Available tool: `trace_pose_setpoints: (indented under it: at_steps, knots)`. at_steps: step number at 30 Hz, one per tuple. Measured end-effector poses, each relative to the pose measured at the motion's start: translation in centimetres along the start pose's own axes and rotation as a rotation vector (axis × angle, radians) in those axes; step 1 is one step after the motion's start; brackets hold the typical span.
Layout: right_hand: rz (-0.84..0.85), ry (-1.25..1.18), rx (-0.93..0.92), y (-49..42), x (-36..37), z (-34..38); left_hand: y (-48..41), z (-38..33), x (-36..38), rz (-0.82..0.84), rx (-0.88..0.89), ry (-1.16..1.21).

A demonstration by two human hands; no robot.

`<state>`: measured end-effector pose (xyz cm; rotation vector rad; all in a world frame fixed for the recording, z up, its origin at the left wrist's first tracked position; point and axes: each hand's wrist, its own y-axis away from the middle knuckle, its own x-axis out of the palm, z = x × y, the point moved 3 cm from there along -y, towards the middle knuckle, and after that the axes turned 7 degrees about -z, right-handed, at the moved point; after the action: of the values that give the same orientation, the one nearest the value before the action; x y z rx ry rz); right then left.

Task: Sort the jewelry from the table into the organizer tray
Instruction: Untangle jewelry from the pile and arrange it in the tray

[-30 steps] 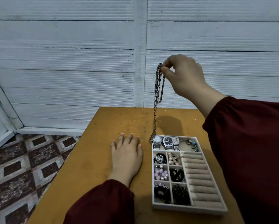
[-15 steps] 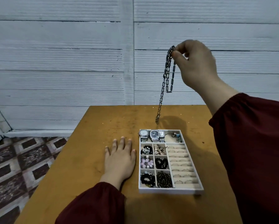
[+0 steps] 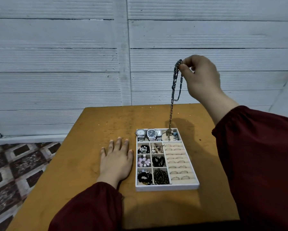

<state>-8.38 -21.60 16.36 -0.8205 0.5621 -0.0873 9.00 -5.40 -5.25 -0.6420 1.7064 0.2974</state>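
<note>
A long silver link chain [image 3: 174,90] hangs from my right hand [image 3: 200,77], which pinches its top high above the table. The chain's lower end dips into the far right compartment of the white organizer tray [image 3: 166,187], beside three watches [image 3: 149,135]. Other compartments hold bead and black jewelry, and the right column holds several rings [image 3: 178,161] in beige rolls. My left hand [image 3: 116,160] rests flat on the table just left of the tray, fingers straight.
The orange wooden table [image 3: 93,134] stands against a white panelled wall [image 3: 73,64]. A patterned tile floor [image 3: 14,172] lies to the left, below the table's left edge.
My right hand has lowered and shifted right, bringing the chain's end from above the table behind the tray down into the far right compartment. The left hand stayed flat.
</note>
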Motion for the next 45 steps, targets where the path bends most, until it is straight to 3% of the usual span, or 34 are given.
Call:
trace_pose_setpoints:
  at_steps: [45]
  knots:
    - [0.193, 0.083, 0.208, 9.1, 6.1, -7.4, -0.2, 0.1, -0.2, -0.045, -0.016, 0.025]
